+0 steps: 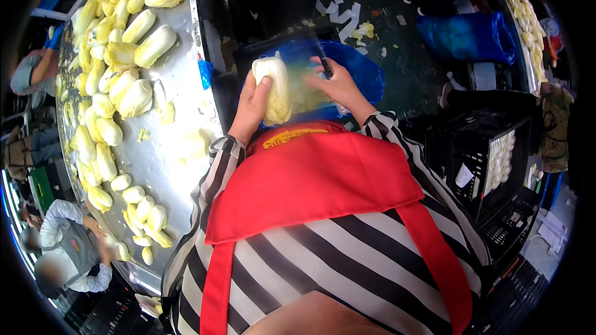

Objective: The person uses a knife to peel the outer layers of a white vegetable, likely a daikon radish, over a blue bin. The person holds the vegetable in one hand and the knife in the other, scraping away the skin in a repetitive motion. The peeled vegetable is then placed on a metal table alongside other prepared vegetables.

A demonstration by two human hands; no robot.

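Note:
My left hand (251, 104) grips a trimmed napa cabbage (275, 86), with its pale butt end away from me and its yellow leaf tips towards my body. In my right hand (340, 83) is a knife (327, 69) with a black handle. Its blade points up and away, and motion blurs the fingers. Under both hands lies an open blue plastic bag (370, 72), with blurred pale yellow leaves inside. To the left, many napa cabbages (156, 46) lie heaped on a stainless steel table (174, 97).
Black crates (470, 163) stand at the right, one holding pale produce. A filled blue bag (465, 37) lies farther off on the floor (396, 88) near scraps. At lower left, another person (70, 246) handles a cabbage across the table.

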